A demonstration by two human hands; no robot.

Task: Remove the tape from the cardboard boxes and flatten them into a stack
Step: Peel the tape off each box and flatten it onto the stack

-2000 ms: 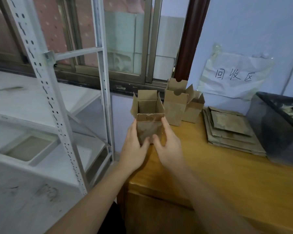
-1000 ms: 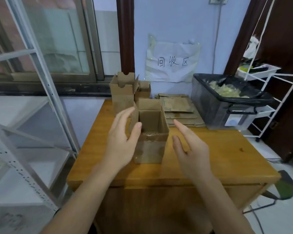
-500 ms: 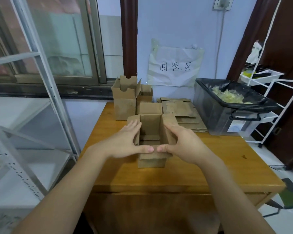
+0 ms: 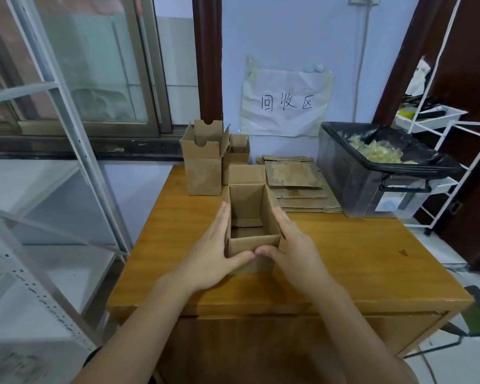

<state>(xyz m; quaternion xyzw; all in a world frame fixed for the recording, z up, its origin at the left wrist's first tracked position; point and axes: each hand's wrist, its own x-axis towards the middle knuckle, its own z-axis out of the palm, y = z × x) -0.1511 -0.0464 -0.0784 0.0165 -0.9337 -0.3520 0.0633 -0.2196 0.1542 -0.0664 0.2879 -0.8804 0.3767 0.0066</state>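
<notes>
Both hands press flat against the open brown cardboard box (image 4: 251, 217) on the wooden tabletop (image 4: 358, 253): left hand (image 4: 212, 253) and right hand (image 4: 294, 248), fingers straight, thumbs meeting across its near wall.

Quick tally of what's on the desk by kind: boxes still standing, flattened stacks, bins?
Standing cardboard boxes: 3, namely the open box between the left hand and right hand, the tall box and the small box
Flattened cardboard stack: 1
Black bin: 1
Total: 5
</notes>
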